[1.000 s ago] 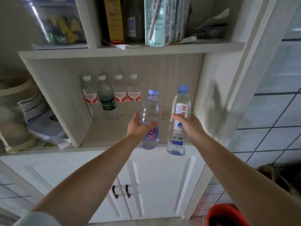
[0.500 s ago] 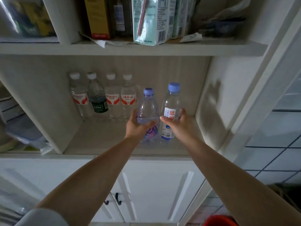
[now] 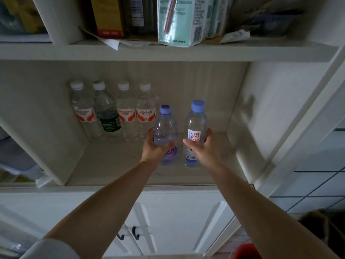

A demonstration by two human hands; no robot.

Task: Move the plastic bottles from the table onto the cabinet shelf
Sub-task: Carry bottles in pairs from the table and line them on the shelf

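My left hand (image 3: 155, 149) grips a short clear bottle with a purple cap and purple label (image 3: 165, 128). My right hand (image 3: 203, 148) grips a taller clear bottle with a blue cap and a white label with red characters (image 3: 195, 126). Both bottles stand upright inside the open cabinet shelf (image 3: 115, 165), their bases at or just above the shelf floor, side by side. Several capped water bottles (image 3: 112, 111) stand in a row against the back wall to the left.
The upper shelf (image 3: 168, 51) holds cartons and boxes just above. The shelf's right wall (image 3: 240, 113) is close to the right bottle. White cabinet doors with dark handles (image 3: 135, 233) are below. A red container (image 3: 246, 251) sits on the floor at lower right.
Both hands have carried the bottles forward and down into the shelf opening, from in front of the cabinet to deep over the shelf floor. The view has moved closer.
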